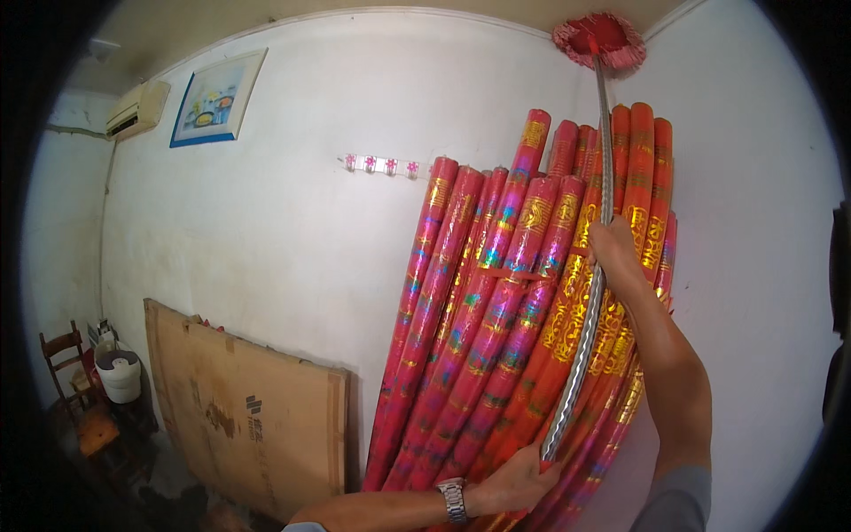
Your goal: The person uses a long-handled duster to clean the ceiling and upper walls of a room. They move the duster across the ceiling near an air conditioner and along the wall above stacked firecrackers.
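Observation:
A long metal pole (584, 339) runs upward to a red fringed mop head (600, 41), which is at the top corner where the walls and ceiling meet. My left hand (515, 480), with a metal watch on its wrist, is closed around the pole's lower end near a red part. Higher up, my right hand (613, 247) grips the pole around its middle. Behind the pole, many tall red and pink foil-patterned tubes (459, 332) lean upright in the corner, some bound by a red band.
A large flat cardboard box (266, 405) leans on the wall at left. Beyond it are a wooden chair (96, 429) and a white bin-like container (118, 378). A framed picture (218, 100), an air conditioner (137, 110) and a hook strip (391, 166) are on the wall.

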Demonstrator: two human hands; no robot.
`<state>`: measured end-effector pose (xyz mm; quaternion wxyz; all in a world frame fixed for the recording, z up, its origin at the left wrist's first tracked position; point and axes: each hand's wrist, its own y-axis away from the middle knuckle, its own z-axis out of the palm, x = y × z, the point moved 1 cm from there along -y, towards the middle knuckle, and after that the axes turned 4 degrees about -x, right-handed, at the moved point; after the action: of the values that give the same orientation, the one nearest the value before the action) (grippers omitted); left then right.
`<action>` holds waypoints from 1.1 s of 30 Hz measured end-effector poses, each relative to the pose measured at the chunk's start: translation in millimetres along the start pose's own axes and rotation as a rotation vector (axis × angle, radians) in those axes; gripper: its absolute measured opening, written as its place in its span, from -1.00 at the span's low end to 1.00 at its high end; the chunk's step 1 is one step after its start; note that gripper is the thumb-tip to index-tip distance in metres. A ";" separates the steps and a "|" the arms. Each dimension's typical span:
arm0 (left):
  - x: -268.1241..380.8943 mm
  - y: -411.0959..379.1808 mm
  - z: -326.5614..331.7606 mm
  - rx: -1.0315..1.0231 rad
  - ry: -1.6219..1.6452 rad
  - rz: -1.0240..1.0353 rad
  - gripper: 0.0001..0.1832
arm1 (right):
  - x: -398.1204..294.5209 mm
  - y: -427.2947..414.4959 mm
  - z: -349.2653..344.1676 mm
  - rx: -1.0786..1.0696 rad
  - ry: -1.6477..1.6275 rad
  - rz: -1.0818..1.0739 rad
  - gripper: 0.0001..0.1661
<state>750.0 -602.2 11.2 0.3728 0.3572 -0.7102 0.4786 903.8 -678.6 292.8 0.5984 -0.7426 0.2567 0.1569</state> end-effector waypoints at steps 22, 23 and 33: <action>49.9 220.8 -197.7 0.646 0.013 0.137 -0.76 | -258.0 32.6 359.1 -0.334 0.074 -0.375 -0.65; 70.7 231.0 -210.5 0.638 0.095 0.095 -0.83 | -247.5 16.6 381.2 -0.301 0.093 -0.419 -0.65; 107.0 260.7 -272.9 0.725 0.036 -0.021 -0.80 | -344.8 27.1 461.2 -0.503 -0.205 -0.212 -0.76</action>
<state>526.0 -285.3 68.7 0.2395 0.4649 -0.4840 0.7016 640.3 -169.0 349.0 0.4311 -0.8707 0.0691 0.2265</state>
